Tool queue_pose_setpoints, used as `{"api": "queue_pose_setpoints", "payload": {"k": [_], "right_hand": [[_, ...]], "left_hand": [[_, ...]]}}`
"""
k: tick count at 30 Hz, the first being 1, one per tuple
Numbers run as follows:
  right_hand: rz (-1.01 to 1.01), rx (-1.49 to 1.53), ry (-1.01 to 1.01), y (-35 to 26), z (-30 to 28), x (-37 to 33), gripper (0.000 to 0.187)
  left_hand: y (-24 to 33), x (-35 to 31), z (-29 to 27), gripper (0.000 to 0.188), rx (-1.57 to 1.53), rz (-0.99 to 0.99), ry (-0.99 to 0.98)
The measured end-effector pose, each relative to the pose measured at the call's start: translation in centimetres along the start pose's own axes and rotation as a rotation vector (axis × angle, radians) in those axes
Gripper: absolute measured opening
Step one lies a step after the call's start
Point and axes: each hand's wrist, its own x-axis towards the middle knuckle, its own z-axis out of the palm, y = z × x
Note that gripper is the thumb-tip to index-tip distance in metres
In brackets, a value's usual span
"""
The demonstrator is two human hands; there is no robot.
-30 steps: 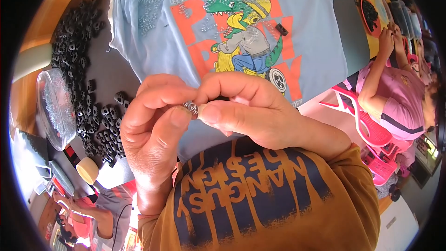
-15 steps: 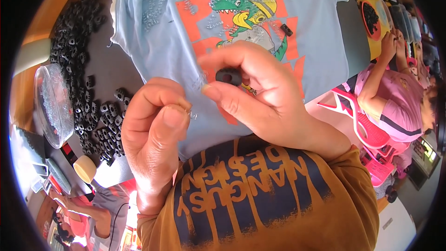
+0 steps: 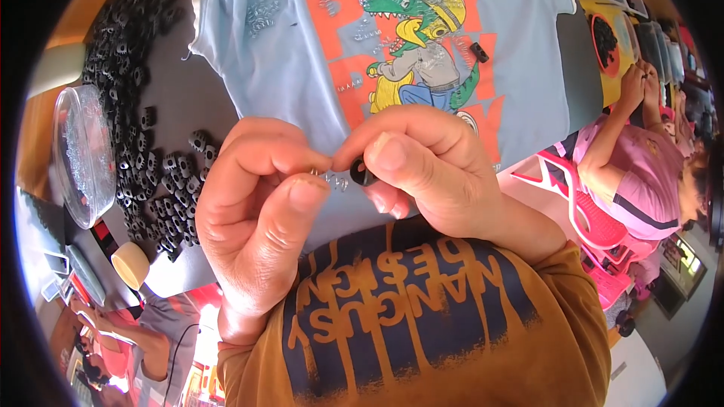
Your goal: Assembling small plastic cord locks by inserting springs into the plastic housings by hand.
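My left hand (image 3: 260,207) pinches a tiny metal spring (image 3: 314,172) between thumb and forefinger. Against it, fingertips nearly touching, my right hand (image 3: 441,173) grips a small black plastic piece (image 3: 362,172) with a hole in it, partly hidden by the thumb. Both hands are held above a light blue T-shirt (image 3: 528,83) with a cartoon dinosaur print, spread over the table. Many small clear-looking springs (image 3: 268,4) are scattered on the cloth, some beneath my hands. A single black piece (image 3: 479,51) lies near the dinosaur's tail.
Black plastic pieces (image 3: 128,68) heap along the table's left side. Beside them stands a clear round tub (image 3: 98,207) holding springs. At the right, an orange bowl (image 3: 617,39) of dark parts sits on yellow. A person in a pink shirt (image 3: 637,158) works near pink chairs (image 3: 596,218).
My right hand has turned and lowered, its thumb now over the black piece. Both hands have come together at the fingertips. The view has shifted slightly, showing more of the print.
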Motion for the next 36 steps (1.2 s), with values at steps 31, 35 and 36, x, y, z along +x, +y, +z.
{"api": "queue_pose_setpoints", "payload": {"k": [31,35,36], "right_hand": [[0.091,-0.190,-0.245,2.5,2.9,0.8,0.018],[-0.003,-0.347,-0.272,2.6,3.2,1.3,0.018],[0.008,-0.382,-0.287,2.5,3.3,1.5,0.018]], "left_hand": [[-2.3,-3.3,-6.4,0.025,1.124,0.981,0.093],[-2.2,-3.7,-7.0,0.030,1.138,0.942,0.107],[-2.2,-3.7,-7.1,0.030,1.138,0.945,0.111]]}}
